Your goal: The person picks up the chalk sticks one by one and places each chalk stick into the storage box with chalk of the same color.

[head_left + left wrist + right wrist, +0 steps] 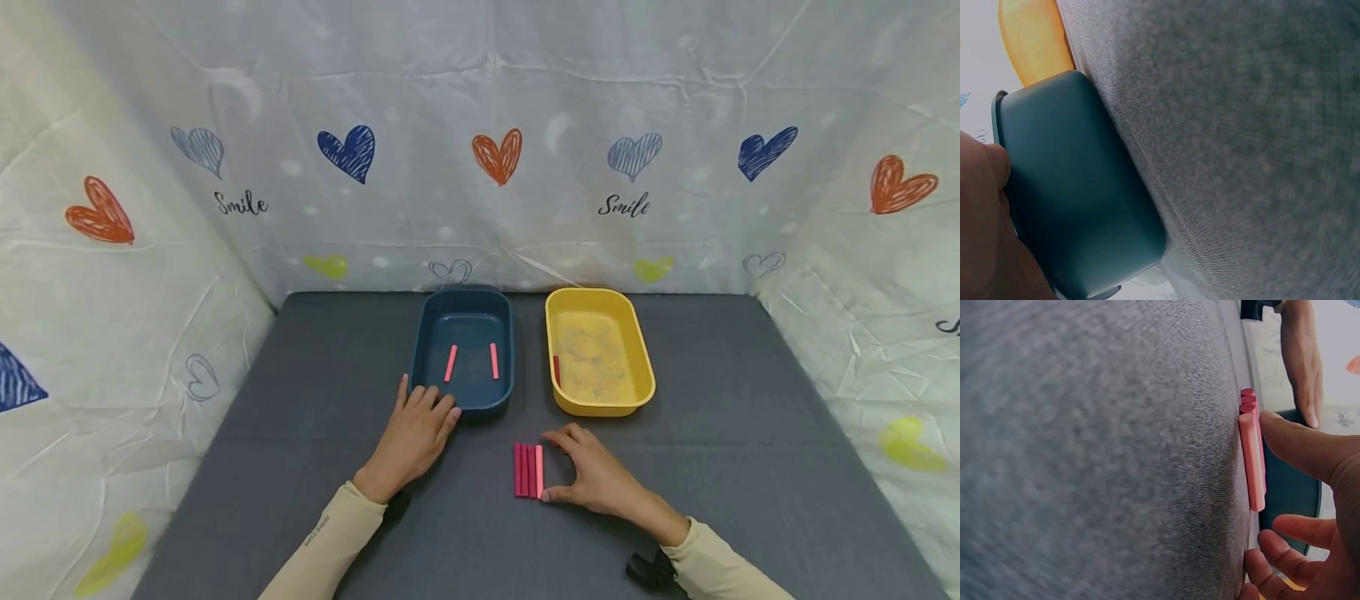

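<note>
Several short chalk-like sticks lie side by side on the grey cloth: dark pink sticks on the left and a light pink stick at the right end. Thumb and fingers of my right hand are spread beside the light pink stick, the thumb close to its near end. In the right wrist view a gap shows between the fingers and this stick. My left hand rests on the near left rim of the dark blue tray. Two light pink sticks lie apart inside that tray.
To the right of the blue tray stands a yellow tray, with a dark red stick against its left wall. A white curtain printed with hearts hangs behind the table and at both sides.
</note>
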A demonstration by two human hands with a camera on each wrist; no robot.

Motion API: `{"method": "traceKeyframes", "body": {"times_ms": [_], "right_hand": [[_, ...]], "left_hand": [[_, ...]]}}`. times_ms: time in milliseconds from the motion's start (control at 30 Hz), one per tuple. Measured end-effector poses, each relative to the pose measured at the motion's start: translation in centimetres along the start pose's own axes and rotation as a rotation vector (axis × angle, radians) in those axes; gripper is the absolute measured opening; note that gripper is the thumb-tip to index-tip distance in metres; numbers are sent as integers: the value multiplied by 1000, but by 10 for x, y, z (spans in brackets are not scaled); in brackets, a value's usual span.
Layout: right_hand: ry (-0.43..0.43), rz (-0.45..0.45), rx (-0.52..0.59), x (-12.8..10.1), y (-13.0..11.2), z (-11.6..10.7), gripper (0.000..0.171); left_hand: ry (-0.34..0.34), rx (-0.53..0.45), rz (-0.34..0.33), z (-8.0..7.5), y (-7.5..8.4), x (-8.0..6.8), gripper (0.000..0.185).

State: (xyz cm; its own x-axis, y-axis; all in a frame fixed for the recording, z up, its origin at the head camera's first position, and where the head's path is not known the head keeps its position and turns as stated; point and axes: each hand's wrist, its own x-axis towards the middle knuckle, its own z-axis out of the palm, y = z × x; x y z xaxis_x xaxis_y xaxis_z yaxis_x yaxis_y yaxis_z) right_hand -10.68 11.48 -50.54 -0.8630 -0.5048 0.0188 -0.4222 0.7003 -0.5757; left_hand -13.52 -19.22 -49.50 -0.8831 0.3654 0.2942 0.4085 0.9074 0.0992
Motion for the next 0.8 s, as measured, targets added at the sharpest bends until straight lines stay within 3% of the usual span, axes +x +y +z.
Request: {"method": "traceKeyframes", "body": {"times_ms": [800], "right_hand": [[-44, 6, -38, 1, 0, 5, 86]], "left_hand": [[-5, 2, -6, 2, 0, 1, 21]]}}
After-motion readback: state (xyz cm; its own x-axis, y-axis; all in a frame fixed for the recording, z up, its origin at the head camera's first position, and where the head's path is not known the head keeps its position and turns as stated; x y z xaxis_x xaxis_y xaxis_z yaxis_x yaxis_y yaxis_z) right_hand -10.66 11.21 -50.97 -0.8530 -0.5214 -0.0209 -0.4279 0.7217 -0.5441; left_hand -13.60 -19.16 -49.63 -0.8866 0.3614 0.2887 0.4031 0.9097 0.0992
